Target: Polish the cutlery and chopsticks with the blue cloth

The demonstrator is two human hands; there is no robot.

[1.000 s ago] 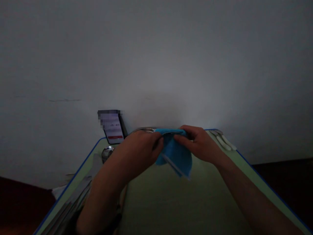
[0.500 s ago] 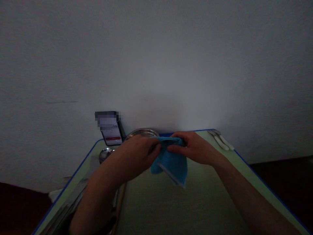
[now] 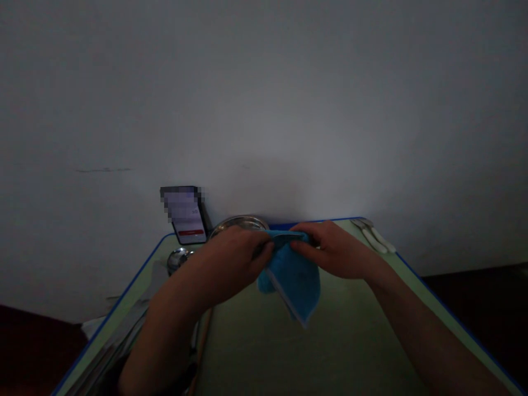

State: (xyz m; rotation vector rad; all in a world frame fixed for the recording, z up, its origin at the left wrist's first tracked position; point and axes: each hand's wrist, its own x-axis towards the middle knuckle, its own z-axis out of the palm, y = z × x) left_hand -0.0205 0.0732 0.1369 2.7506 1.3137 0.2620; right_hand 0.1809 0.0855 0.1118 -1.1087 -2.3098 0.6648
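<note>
A blue cloth (image 3: 297, 280) with a pale edge hangs between my two hands, above the middle of the table. My left hand (image 3: 241, 256) is closed on its upper left part, back of the hand toward me. My right hand (image 3: 330, 248) pinches its upper right part between thumb and fingers. Along the top between the hands the fabric is folded over, and a flap droops to a point below. Whether something lies inside the folds I cannot tell.
Behind my left hand stands a round metal dish (image 3: 241, 221), partly hidden. A phone (image 3: 187, 217) leans on the wall. Shiny metal spoons or ladles (image 3: 177, 259) lie left of it, forks with white handles (image 3: 374, 239) at the far right. A wooden stick (image 3: 203, 346) lies by my left forearm.
The cloth's hanging flap has swung a little to the right and its tip reaches lower. My right hand's thumb has shifted slightly right along the fabric. Both hands keep their hold.
</note>
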